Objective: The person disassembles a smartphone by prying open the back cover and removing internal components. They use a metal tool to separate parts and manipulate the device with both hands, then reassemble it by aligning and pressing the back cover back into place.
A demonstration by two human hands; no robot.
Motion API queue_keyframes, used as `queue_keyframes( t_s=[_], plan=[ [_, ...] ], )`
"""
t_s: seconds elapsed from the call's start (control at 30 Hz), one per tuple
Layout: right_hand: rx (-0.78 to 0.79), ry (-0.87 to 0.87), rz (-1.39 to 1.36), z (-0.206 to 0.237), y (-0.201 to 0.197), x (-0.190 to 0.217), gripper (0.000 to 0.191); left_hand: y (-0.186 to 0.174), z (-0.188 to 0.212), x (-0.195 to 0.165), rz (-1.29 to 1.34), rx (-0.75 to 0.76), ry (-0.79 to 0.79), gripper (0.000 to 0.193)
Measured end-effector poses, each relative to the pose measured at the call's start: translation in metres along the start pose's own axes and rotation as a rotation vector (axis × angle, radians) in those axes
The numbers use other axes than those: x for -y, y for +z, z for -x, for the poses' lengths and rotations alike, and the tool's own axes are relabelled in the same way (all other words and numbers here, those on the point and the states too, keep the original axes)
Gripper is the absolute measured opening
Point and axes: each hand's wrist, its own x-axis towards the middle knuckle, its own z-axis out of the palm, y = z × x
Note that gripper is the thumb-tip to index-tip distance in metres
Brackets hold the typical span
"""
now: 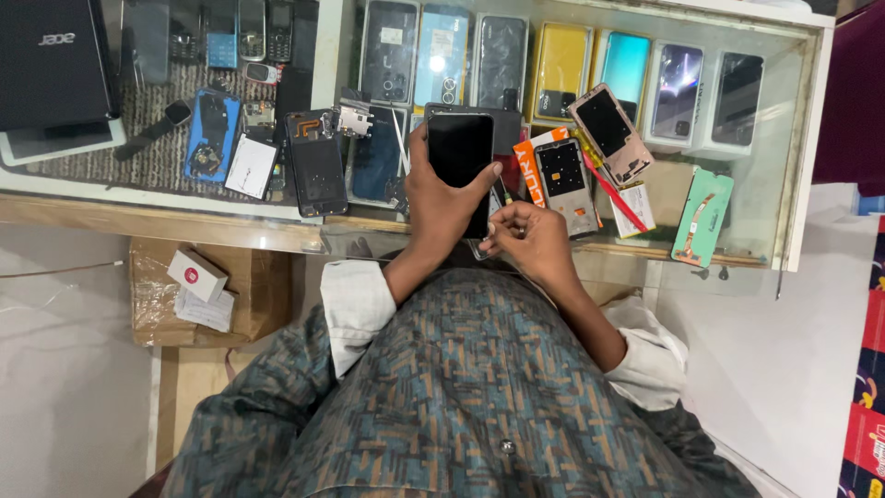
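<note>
Hands working a black smartphone [460, 157] over the glass counter [737, 198].
From the head view, we are gripping it upright in our left hand [441, 205], screen still dark, while our right hand [527, 242] is pinching at its lower edge; boxed phones [562, 72] are lining the case below, and an orange packet [529, 171] is lying beside.

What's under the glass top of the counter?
Under the glass counter top, a row of phones lies in coloured boxes. The left hand and its black phone cover some below.
</note>
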Motion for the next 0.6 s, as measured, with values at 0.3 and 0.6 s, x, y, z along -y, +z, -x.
queue_keyframes(
  t_s=[0.3, 0.6],
  plan=[
    [0.055, 0.003, -0.018, -0.009, -0.001, 0.019, 0.008, 0.000, -0.006, 0.000, -0.032, -0.021, -0.025, 0.084],
    [0.078, 0.050, -0.017, -0.014, -0.003, 0.023, 0.008, 0.002, -0.008, 0.003, -0.019, 0.002, -0.043, 0.083]
  ],
)
